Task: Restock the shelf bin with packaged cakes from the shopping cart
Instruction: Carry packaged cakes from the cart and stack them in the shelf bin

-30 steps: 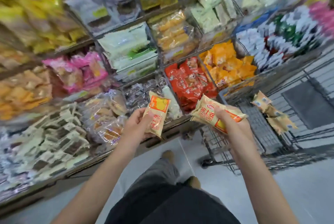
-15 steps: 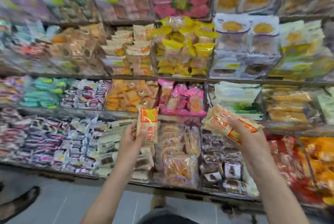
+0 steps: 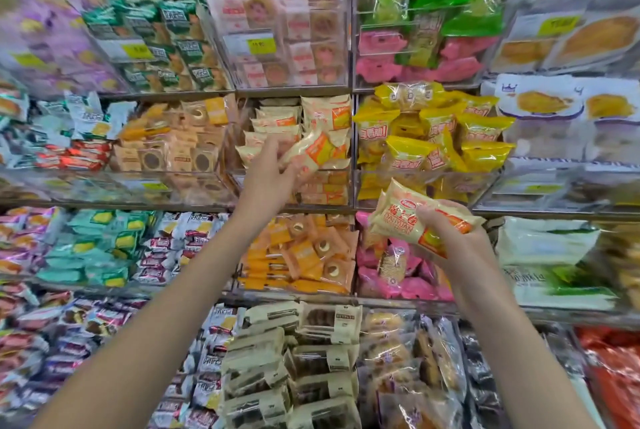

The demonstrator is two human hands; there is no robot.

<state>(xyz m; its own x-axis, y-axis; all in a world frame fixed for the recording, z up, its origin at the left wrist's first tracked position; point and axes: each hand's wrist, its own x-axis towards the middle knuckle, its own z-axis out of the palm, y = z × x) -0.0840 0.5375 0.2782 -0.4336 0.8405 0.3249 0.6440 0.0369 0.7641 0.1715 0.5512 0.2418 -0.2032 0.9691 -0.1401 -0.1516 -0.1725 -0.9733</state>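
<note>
My left hand (image 3: 268, 170) is raised to the clear shelf bin (image 3: 343, 186) in the middle row and grips a cream packaged cake with an orange and yellow label (image 3: 317, 151), tilted at the bin's open front. Matching cream cake packs (image 3: 323, 113) are stacked inside that bin. My right hand (image 3: 450, 234) is lower and to the right, holding a second cream cake pack with red lettering (image 3: 405, 221) in front of the shelf edge. The shopping cart is out of view.
Clear bins fill every shelf row: yellow packs (image 3: 433, 138) right of the target bin, brown round cakes (image 3: 173, 148) to its left, orange packs (image 3: 304, 252) and pink packs (image 3: 391, 269) below, beige boxed snacks (image 3: 294, 359) lowest.
The view has tilted up from the cart to the shelves. My left hand has risen and reached forward with its pack to the bin of matching cakes. My right hand keeps its pack, lower.
</note>
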